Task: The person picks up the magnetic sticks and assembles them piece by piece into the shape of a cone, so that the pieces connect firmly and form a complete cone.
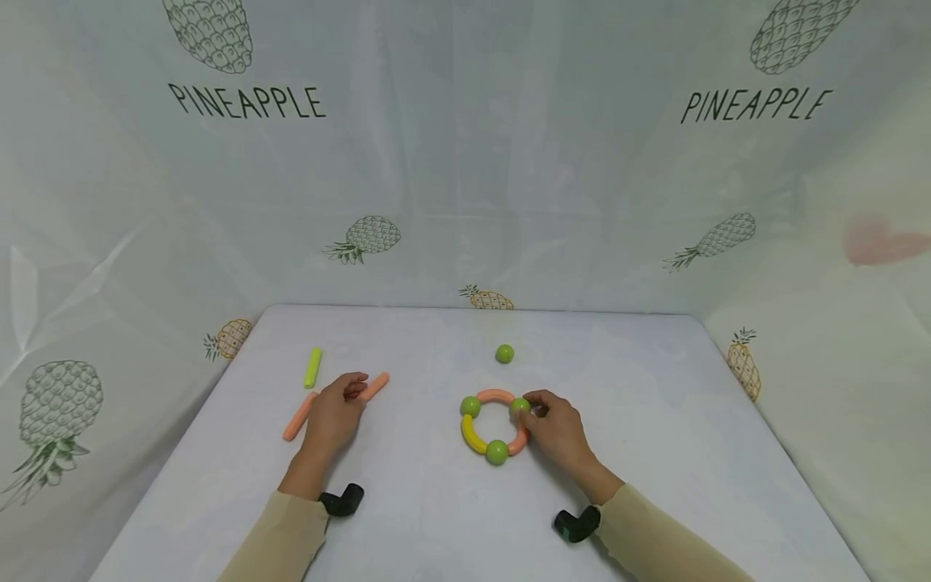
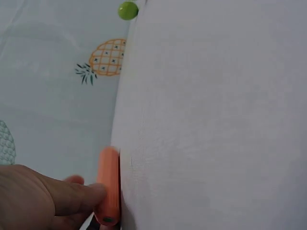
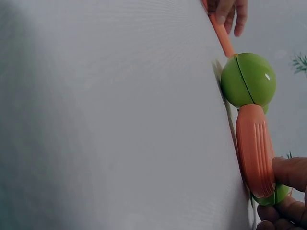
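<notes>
My left hand (image 1: pixel 336 416) pinches a straight orange rod (image 1: pixel 376 385) between thumb and fingers. In the left wrist view the orange rod (image 2: pixel 109 184) lies along the tabletop, a dark spot on its near end. My right hand (image 1: pixel 562 430) grips a green ball (image 1: pixel 520 406) on the upper right of a ring. Two other green balls, one at the front (image 1: pixel 497 453), an orange curved piece (image 1: pixel 495 395), another orange curved piece (image 3: pixel 255 148) and a yellow curved piece (image 1: pixel 473 436) make up the rest of the ring.
A loose green ball (image 1: pixel 505 353) sits behind the ring. On the left lie a yellow-green rod (image 1: pixel 313 369) and a second orange rod (image 1: pixel 300 417). The white table (image 1: pixel 429 517) meets a pineapple-printed curtain (image 1: pixel 473 178) at its back edge.
</notes>
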A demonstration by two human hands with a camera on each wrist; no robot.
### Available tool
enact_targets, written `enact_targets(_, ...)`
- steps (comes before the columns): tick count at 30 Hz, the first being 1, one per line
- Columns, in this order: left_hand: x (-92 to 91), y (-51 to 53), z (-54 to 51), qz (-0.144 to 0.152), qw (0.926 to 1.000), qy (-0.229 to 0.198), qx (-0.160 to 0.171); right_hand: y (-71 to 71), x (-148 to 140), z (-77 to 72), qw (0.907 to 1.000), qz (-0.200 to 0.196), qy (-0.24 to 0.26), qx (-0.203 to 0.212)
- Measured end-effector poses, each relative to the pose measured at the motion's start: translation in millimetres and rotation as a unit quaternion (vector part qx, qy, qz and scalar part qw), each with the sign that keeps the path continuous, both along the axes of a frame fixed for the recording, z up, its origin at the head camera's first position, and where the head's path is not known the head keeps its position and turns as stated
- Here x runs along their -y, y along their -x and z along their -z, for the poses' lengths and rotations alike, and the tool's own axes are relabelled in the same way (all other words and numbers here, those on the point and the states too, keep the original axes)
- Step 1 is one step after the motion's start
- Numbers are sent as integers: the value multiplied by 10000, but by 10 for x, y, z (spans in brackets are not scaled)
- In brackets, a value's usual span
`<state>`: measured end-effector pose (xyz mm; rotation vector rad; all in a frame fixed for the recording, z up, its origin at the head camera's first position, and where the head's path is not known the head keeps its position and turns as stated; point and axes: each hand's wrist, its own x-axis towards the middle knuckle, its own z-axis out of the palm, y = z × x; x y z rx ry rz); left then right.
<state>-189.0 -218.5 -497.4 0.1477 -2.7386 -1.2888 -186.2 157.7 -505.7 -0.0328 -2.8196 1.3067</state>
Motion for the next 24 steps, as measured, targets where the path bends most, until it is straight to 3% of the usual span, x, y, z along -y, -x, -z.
enact_targets(6,22,89,12,361,9991,184,89,-1,-2,-9,10000,36,10,9)
enact_targets(24,48,152,15,376,9959,763,295,-3,-15,-3,10000,16,54,68)
